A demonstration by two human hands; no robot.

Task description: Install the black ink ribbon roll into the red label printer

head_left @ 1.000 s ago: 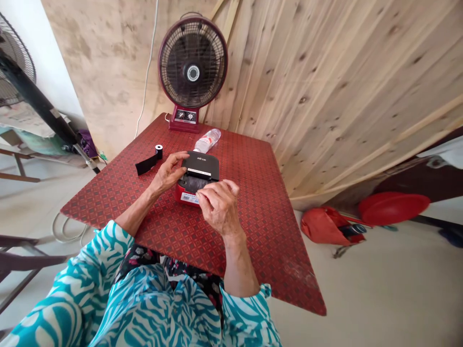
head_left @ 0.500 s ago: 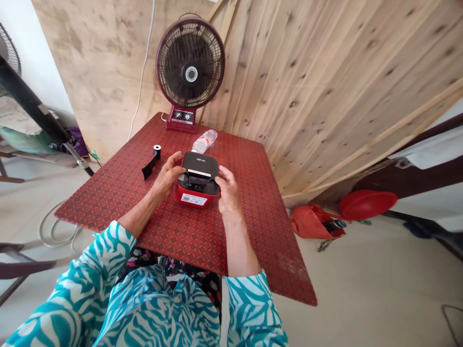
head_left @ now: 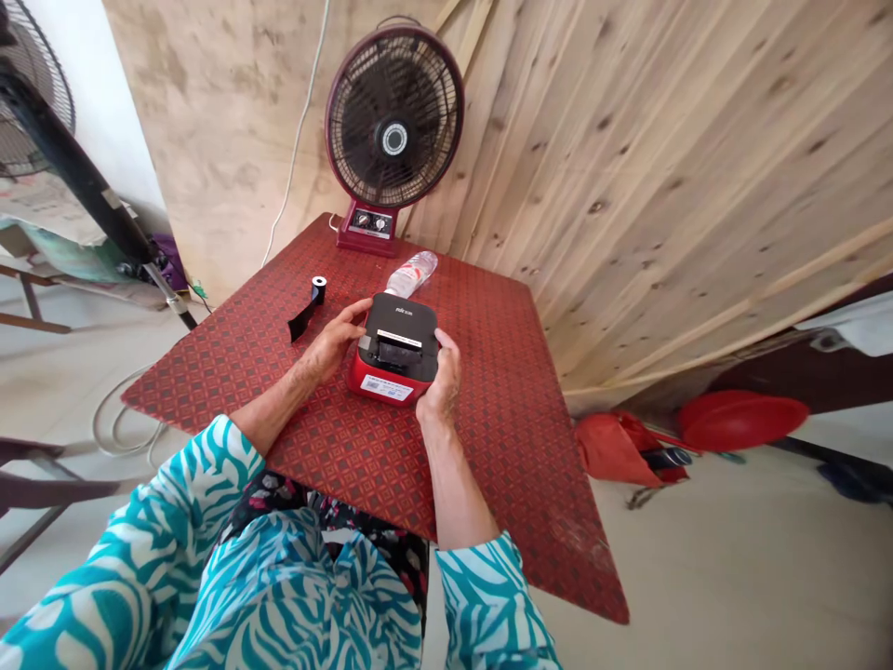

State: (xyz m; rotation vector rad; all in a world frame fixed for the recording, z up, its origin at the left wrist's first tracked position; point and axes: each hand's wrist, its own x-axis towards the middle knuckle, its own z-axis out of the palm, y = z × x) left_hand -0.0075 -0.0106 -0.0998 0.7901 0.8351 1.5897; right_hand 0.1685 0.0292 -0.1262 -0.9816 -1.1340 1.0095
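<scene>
A small red printer with a black lid (head_left: 405,318) sits on the table, a white label with a code on its front. Across the lid runs a narrow slot, with a short black strip (head_left: 399,355) showing just in front of it. My left hand (head_left: 337,344) grips the printer's left side, fingertips by the lid's edge. On the opposite side, my right hand (head_left: 441,380) holds the right edge and front corner, thumb near the lid. Left of the printer stands a small paper roll (head_left: 319,285) with a white top and an unrolled black tail.
A clear plastic bottle (head_left: 411,274) lies behind the printer. A dark red fan (head_left: 395,140) stands at the table's (head_left: 516,419) back edge, by a wooden wall. On the floor at right are an orange-red bag (head_left: 618,448) and a red basin (head_left: 743,419).
The printer's lid, slightly raised at the front before, now lies flat. My right hand has slid down toward the front corner. The whole view has shifted a little.
</scene>
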